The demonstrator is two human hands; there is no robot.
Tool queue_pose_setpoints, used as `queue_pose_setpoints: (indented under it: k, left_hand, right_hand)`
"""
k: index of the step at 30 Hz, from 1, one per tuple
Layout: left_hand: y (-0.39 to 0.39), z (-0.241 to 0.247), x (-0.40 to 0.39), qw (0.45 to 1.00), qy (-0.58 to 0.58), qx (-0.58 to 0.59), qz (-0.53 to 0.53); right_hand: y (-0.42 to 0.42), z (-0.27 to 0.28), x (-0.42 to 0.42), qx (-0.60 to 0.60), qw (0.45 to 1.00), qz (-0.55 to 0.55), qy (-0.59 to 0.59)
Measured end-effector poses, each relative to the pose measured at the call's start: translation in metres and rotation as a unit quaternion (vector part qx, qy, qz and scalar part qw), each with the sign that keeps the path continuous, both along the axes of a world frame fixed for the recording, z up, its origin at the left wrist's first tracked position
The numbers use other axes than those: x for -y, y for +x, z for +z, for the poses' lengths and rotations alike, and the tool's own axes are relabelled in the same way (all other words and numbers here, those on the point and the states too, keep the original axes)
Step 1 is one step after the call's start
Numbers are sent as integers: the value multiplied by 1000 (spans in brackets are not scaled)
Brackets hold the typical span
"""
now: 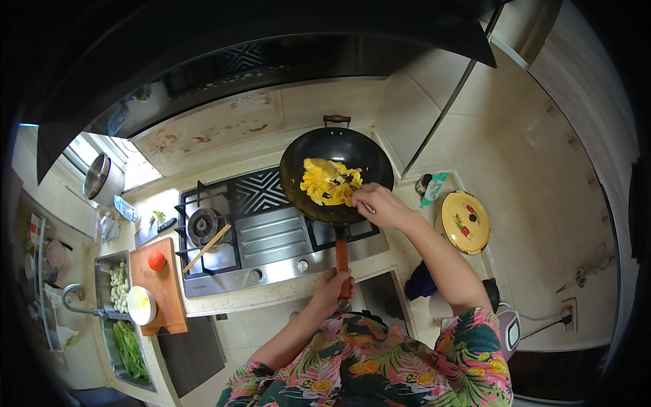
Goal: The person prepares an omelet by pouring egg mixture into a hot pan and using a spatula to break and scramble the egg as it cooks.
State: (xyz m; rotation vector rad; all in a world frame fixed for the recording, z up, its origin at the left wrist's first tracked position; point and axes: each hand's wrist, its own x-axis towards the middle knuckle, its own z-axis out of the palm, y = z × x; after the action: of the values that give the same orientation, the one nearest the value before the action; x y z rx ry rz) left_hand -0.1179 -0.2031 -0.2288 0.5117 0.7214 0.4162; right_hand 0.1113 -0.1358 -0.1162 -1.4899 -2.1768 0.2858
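My left hand [331,289] grips the wooden handle [342,252] of a black wok [335,145] on the right side of the gas stove. Yellow scrambled egg [325,183] lies in the middle of the wok, broken into pieces. Over the wok's right rim, my right hand [381,203] is closed around a metal utensil [367,206]. Only a short bit of its handle shows; its working end at the egg is blurred, so its kind is unclear. A small wooden helper handle [336,119] sits on the wok's far rim.
Chopsticks [207,248] lie across the left burner [205,226]. A cutting board [152,305] holds a tomato [156,260] and a white bowl [141,305], beside a sink with green vegetables [130,350]. A knife [165,226] lies behind. Right stands a yellow lidded pot [464,222]; a range hood [244,61] overhangs.
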Motion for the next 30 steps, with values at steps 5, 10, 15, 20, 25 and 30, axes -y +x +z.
queue_pose_setpoints:
  k: [5, 10, 15, 20, 25, 30]
  left_hand:
    - [-2, 1, 2, 1000, -8, 10, 1]
    - [-2, 6, 1, 1000, -14, -3, 3]
    - [-2, 14, -1, 1000, -14, -11, 8]
    - [-4, 3, -1, 1000, -2, -14, -6]
    - [-6, 5, -2, 1000, -3, -11, -2]
    - [-3, 6, -1, 1000, -1, -19, -8]
  right_hand:
    - [12, 53, 48, -1, 996, 6, -93]
    - [2, 94, 62, 68, 990, 13, -123]
    - [-25, 64, 57, 114, 987, 80, -79]
    - [-3, 31, 21, 127, 992, -5, -24]
    - [0, 66, 57, 182, 982, -4, -47]
    - [1, 36, 48, 200, 979, 29, -31]
